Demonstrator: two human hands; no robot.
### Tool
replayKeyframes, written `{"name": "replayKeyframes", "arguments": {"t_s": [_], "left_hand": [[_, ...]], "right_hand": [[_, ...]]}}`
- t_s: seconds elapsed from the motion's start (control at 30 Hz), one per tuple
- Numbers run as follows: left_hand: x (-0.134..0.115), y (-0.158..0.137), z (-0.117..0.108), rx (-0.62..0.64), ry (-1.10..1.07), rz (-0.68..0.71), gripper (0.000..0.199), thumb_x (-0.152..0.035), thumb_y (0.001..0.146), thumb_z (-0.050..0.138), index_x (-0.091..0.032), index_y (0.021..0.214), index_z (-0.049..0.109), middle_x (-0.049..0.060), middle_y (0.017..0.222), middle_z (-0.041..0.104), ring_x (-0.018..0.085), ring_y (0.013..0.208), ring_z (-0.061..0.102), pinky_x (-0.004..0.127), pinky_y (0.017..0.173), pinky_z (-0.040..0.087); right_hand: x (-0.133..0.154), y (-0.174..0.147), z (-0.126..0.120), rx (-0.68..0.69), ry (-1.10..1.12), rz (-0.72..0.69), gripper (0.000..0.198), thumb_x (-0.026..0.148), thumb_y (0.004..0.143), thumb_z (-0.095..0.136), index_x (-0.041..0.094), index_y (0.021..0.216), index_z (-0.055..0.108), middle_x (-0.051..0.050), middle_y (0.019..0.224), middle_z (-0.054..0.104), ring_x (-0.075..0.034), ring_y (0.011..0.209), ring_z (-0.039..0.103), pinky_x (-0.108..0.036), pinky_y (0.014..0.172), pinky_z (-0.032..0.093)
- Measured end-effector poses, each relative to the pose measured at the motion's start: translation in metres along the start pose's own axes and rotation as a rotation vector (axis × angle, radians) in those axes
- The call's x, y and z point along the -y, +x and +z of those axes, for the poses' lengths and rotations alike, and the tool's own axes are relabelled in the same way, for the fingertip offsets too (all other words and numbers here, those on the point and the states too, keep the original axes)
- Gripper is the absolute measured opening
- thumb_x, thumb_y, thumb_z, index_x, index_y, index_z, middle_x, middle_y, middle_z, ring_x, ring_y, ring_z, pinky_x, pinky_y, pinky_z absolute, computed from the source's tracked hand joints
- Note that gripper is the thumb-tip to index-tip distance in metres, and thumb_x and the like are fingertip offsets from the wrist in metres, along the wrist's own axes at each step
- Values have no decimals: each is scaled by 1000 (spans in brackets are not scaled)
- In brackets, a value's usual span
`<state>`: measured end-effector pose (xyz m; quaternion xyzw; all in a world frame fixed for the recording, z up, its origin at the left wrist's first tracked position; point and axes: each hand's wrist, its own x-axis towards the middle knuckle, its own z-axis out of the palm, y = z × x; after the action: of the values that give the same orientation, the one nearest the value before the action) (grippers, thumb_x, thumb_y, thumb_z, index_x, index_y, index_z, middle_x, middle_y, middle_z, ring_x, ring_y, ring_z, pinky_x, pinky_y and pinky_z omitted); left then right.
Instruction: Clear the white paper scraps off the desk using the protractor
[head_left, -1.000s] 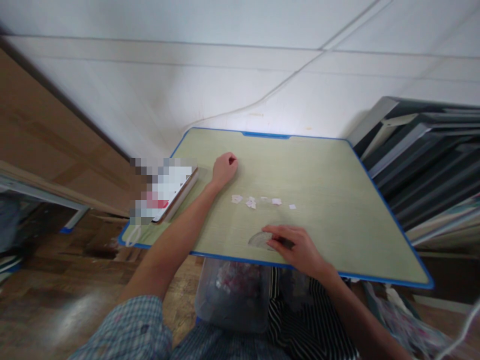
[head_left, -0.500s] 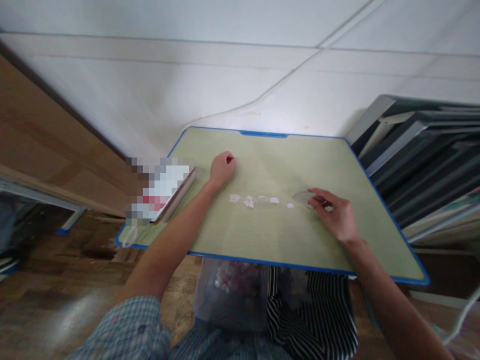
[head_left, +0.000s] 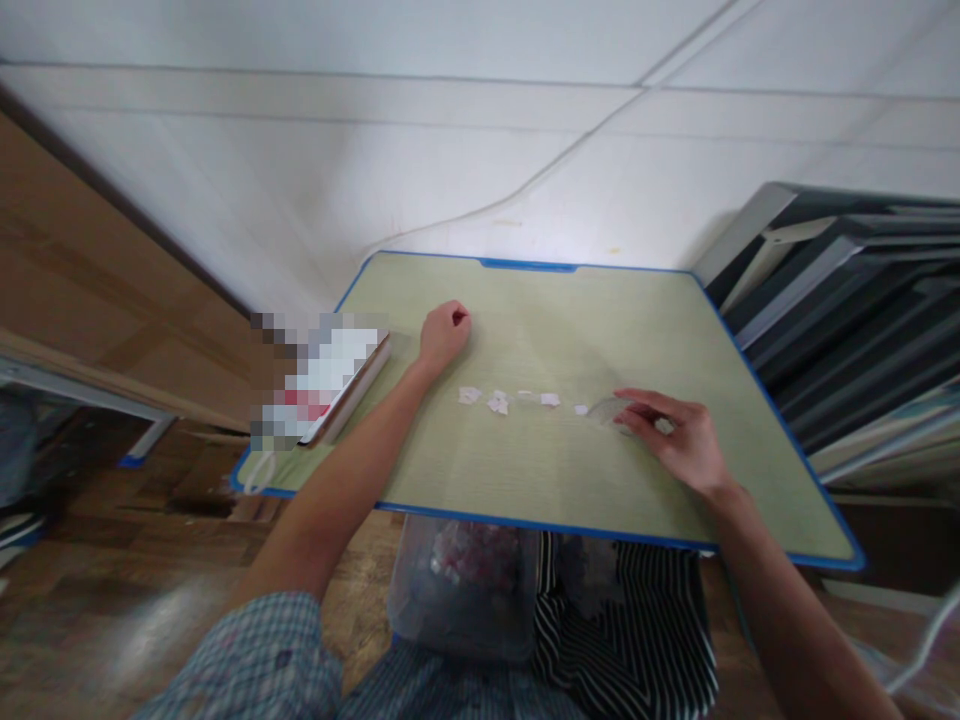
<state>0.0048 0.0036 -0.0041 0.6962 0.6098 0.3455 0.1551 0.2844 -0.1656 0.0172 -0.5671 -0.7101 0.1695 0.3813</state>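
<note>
My right hand [head_left: 679, 435] pinches a clear, curved plastic piece that looks like a protractor [head_left: 602, 411] between thumb and fingers, low over the right half of the folding table [head_left: 525, 470]. Its left edge comes close to a small white paper piece [head_left: 581, 410]. Further left, in a row, lie another paper piece [head_left: 550, 400], a thin white strip [head_left: 524, 392] and two small heaps of paper bits [head_left: 497, 403] [head_left: 469, 396]. My left hand [head_left: 445, 335] rests on the table as a loose fist behind the row, with nothing showing in it.
A box or book with a blurred top [head_left: 337, 370] lies at the table's left edge. Dark panels [head_left: 862, 310] lean at the right, cardboard [head_left: 112, 260] at the left. A clear plastic bin [head_left: 465, 590] sits under the front edge. A cable [head_left: 517, 192] runs along the wall.
My right hand has moved slightly down and right. The clear curved piece has tilted lower, nearer the rightmost paper piece. My left hand has stayed in place.
</note>
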Motion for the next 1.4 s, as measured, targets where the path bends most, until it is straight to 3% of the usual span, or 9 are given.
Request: {"name": "replayKeyframes", "arguments": {"t_s": [0.17,0.37,0.57,1.4], "left_hand": [[-1,0,-1,-2,-4,10,14,-20,70,43,-16,68,57,5,73,63,14,70,53,26,71,41],[-2,-1,-1,-2,-2,-5,15,-19,70,42,-17,68,56,3,72,62,13,69,52,26,70,41],[-1,0,0,-12,-8,11,14,-20,70,43,-16,66,55,4,71,62,13,68,52,26,69,41],[1,0,0,-5,-2,18,13,-20,70,42,-17,65,54,4,70,61,14,68,52,27,68,40]], "right_hand": [[2,1,-1,-63,2,6,27,25,75,57,12,96,66,-5,67,68,-14,55,62,-25,53,51],[-1,0,-2,-18,-10,-9,24,27,74,58,14,92,67,-4,65,68,-14,53,61,-25,52,51],[0,-2,-4,-56,11,27,24,26,74,58,16,94,66,-4,67,68,-15,55,62,-26,52,51],[-4,0,-6,151,-22,-35,29,30,79,53,12,98,66,-6,72,69,-15,58,61,-24,52,49]]}}
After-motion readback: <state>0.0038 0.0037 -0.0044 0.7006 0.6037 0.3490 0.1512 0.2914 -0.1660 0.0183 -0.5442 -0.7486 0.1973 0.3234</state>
